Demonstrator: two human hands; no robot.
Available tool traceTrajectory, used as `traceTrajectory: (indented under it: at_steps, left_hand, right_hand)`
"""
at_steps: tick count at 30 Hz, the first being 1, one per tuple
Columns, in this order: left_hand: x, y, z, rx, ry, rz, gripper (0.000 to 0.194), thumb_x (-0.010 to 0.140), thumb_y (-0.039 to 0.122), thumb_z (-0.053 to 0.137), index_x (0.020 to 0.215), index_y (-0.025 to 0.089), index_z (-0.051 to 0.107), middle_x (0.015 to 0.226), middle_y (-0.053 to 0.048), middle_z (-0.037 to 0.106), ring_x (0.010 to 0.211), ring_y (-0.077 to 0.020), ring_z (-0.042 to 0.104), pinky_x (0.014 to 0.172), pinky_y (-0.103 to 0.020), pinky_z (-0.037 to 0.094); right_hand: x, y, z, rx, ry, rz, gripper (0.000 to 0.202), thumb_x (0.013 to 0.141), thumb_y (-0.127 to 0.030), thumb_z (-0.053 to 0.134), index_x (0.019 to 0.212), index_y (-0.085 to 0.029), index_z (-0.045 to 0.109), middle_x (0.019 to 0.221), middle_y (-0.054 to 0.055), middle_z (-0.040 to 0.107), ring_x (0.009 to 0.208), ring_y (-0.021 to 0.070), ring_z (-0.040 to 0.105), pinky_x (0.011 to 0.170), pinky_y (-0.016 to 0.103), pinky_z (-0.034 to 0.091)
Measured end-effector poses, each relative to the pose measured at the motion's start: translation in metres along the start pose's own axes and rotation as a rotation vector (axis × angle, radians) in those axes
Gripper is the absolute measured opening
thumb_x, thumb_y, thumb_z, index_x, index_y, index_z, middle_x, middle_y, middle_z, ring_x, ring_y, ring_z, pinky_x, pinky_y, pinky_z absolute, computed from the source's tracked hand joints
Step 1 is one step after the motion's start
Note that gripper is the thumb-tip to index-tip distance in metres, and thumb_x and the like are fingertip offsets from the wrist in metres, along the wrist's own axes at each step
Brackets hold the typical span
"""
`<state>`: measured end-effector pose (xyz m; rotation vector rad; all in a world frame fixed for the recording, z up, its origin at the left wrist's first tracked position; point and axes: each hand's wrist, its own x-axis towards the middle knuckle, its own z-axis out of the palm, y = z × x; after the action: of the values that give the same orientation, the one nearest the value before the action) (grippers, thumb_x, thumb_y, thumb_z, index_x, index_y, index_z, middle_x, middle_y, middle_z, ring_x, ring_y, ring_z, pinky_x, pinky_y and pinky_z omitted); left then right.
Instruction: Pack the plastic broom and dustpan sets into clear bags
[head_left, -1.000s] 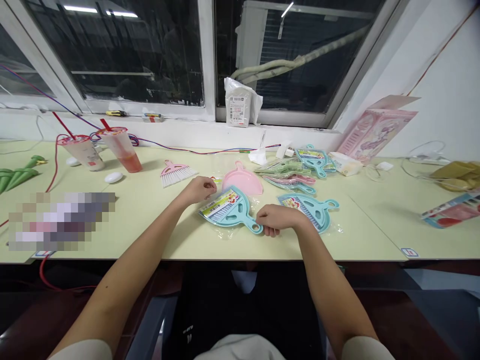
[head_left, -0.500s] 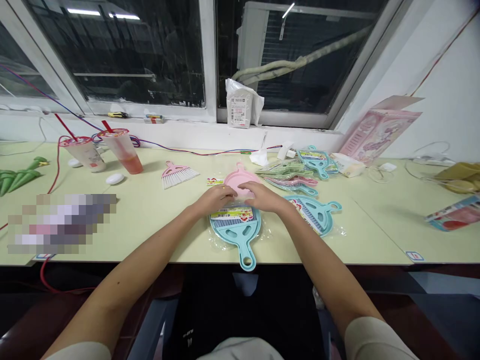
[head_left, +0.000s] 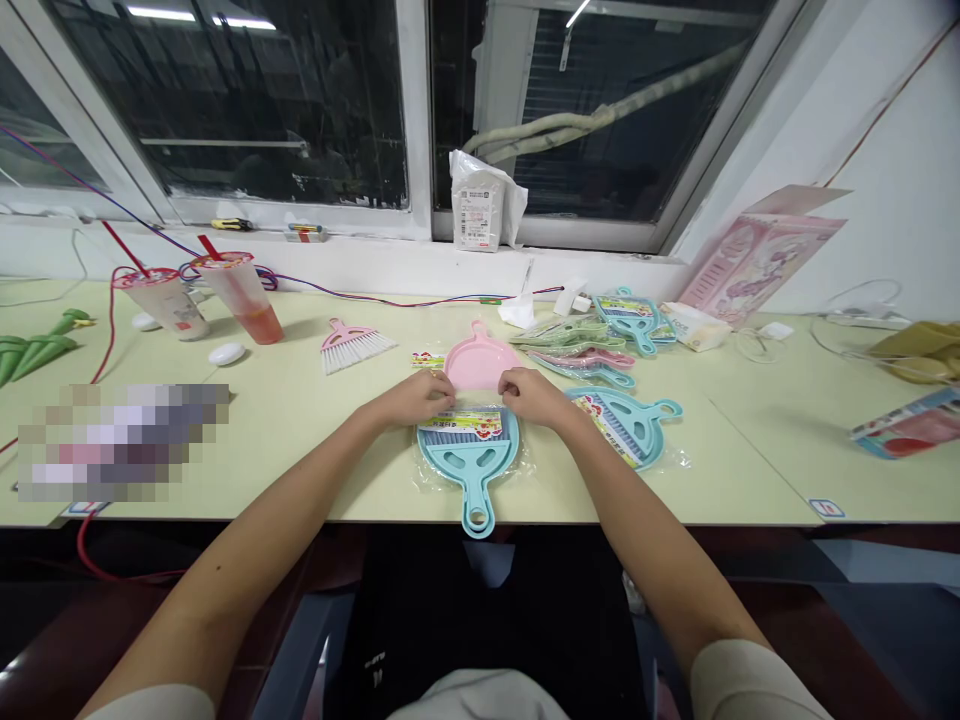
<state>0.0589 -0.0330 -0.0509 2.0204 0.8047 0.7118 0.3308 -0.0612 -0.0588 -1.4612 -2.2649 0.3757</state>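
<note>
A blue dustpan and brush set in a clear plastic bag lies in front of me, its handle toward the table's front edge. My left hand pinches the bag's upper left corner. At the upper right corner, my right hand has its fingers closed on the bag too. Just beyond the hands rests a pink dustpan, with a printed label to its left. A pink brush with white bristles lies farther left. Another bagged blue set is right of my right hand.
Bagged green, pink and blue sets pile up behind the right hand. Two drink cups with red straws stand at the back left. A pink box leans at the back right. Cables run along the wall.
My hands have moved apart, toward the two upper corners of the bag. The bagged blue set has shifted slightly left, and its handle has swung left.
</note>
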Motion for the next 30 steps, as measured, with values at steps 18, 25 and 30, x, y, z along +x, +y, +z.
traceTrajectory:
  at_steps: [18,25,30]
  left_hand:
    - [-0.003,-0.008,-0.006,0.344,-0.109,-0.125,0.026,0.088,0.045,0.064,0.089,0.019,0.071,0.087,-0.004,0.072,0.078,-0.0188,0.062,0.07,-0.03,0.044]
    - [-0.003,-0.016,-0.025,0.348,-0.19,-0.153,0.026,0.084,0.04,0.065,0.096,0.019,0.074,0.093,-0.005,0.075,0.084,-0.0194,0.066,0.073,-0.029,0.046]
    - [-0.004,-0.019,-0.026,0.356,-0.194,-0.162,0.025,0.085,0.039,0.064,0.096,0.019,0.073,0.094,-0.005,0.075,0.084,-0.0195,0.066,0.074,-0.029,0.047]
  right_hand:
    - [-0.006,0.009,0.002,0.084,-0.058,0.006,0.015,0.087,-0.009,0.057,0.083,-0.017,0.068,0.09,0.004,0.068,0.08,0.015,0.059,0.073,0.025,0.041]
    - [-0.01,0.007,-0.001,0.121,-0.11,0.014,0.006,0.085,-0.013,0.063,0.083,-0.017,0.065,0.09,0.003,0.067,0.076,0.014,0.059,0.069,0.024,0.042]
    - [-0.009,0.011,0.001,0.081,-0.111,0.033,0.009,0.084,-0.009,0.06,0.083,-0.018,0.063,0.087,0.002,0.067,0.075,0.014,0.057,0.066,0.024,0.039]
